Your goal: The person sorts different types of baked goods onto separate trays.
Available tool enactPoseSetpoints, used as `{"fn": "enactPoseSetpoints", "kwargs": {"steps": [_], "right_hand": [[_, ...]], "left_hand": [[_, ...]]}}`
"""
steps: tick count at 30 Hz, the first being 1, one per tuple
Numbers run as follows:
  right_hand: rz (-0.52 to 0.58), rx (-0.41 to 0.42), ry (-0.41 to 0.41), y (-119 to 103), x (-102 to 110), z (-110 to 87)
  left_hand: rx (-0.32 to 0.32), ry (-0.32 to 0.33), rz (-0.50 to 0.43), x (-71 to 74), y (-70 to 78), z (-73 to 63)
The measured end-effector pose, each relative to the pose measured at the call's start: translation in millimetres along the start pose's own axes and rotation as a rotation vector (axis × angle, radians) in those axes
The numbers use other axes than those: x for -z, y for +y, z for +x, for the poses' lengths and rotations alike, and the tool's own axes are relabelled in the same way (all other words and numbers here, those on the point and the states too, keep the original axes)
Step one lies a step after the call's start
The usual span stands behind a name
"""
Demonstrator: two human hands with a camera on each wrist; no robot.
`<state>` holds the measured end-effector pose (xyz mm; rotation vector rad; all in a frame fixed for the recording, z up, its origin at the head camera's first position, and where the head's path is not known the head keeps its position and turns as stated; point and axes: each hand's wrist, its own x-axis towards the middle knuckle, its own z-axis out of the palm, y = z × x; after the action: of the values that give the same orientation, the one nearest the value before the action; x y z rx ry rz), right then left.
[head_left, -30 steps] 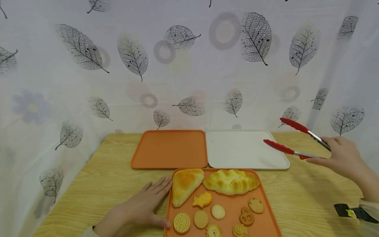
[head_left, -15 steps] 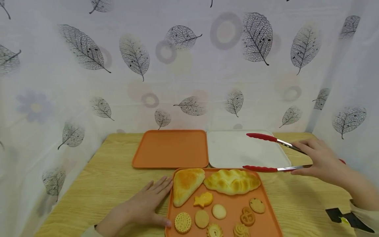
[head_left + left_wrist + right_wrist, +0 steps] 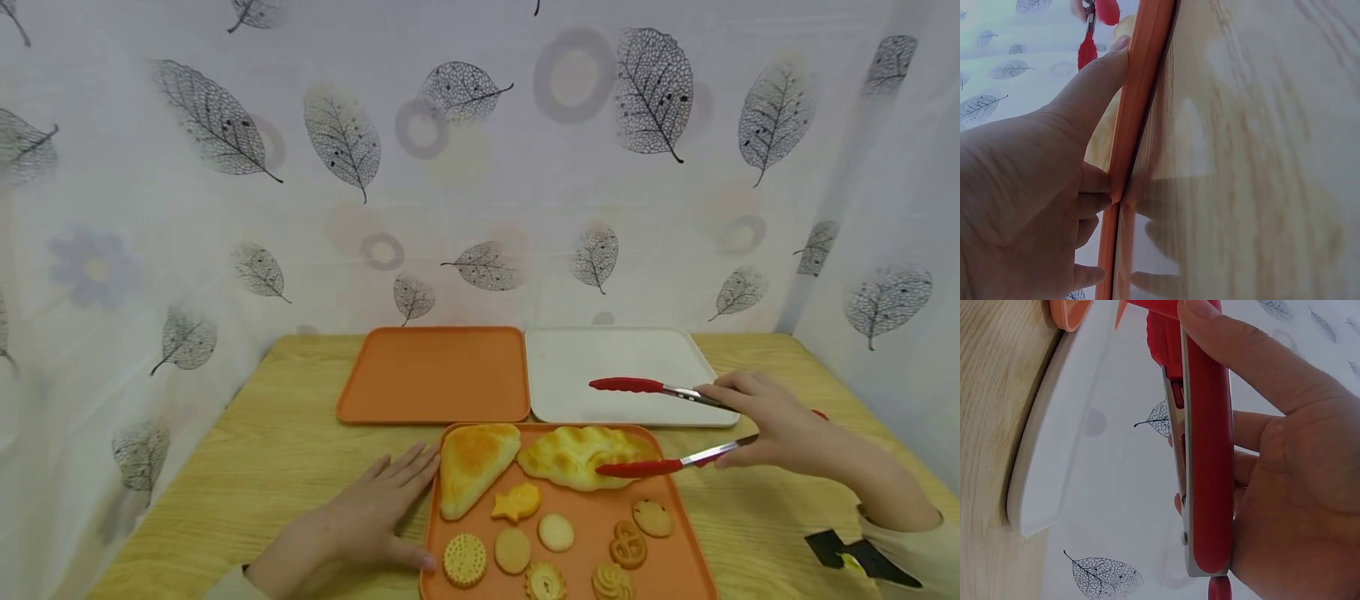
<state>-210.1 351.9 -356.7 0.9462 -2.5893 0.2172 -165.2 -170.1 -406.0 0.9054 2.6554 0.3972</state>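
Observation:
Red-tipped metal tongs (image 3: 705, 455) are held in my right hand (image 3: 780, 425), their two arms spread apart. The lower tip overlaps the right part of a long golden bread loaf (image 3: 573, 458) in the head view; contact cannot be told. The upper tip appears over the white tray (image 3: 637, 408). My left hand (image 3: 360, 521) rests along the left edge of the near orange tray (image 3: 675, 533), fingers straight, thumb touching its rim. That tray also bears a triangular bread (image 3: 474, 467), a fish-shaped piece (image 3: 517, 502), a pretzel (image 3: 627, 546) and several round cookies.
Behind the near tray lies another orange tray (image 3: 435, 375), side by side with the white one. All stand on a wood-grain table (image 3: 285, 442). A leaf-patterned curtain (image 3: 480, 167) rises behind the table and along its sides.
My right hand has carried the tongs left and down, from the right side of the table to over the bread loaf. The left hand has stayed at the tray's edge.

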Motion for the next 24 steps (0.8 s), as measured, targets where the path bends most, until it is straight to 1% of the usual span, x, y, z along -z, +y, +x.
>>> {"fn": "enactPoseSetpoints", "kwargs": {"steps": [4, 6, 14, 24], "right_hand": [[0.051, 0.073, -0.002, -1, -4, 0.8], [0.067, 0.089, -0.006, -2, -6, 1.4], [0.021, 0.071, -0.055, -8, -7, 3.0], [-0.018, 0.088, -0.053, -10, -8, 6.6]], "left_hand": [[0.002, -0.012, -0.002, -0.9, -0.4, 2.0], [0.006, -0.015, -0.004, -0.7, -0.2, 2.5], [0.003, -0.008, -0.007, 0.2, -0.3, 1.6], [-0.001, -0.003, -0.010, 0.5, -0.5, 0.8]]}}
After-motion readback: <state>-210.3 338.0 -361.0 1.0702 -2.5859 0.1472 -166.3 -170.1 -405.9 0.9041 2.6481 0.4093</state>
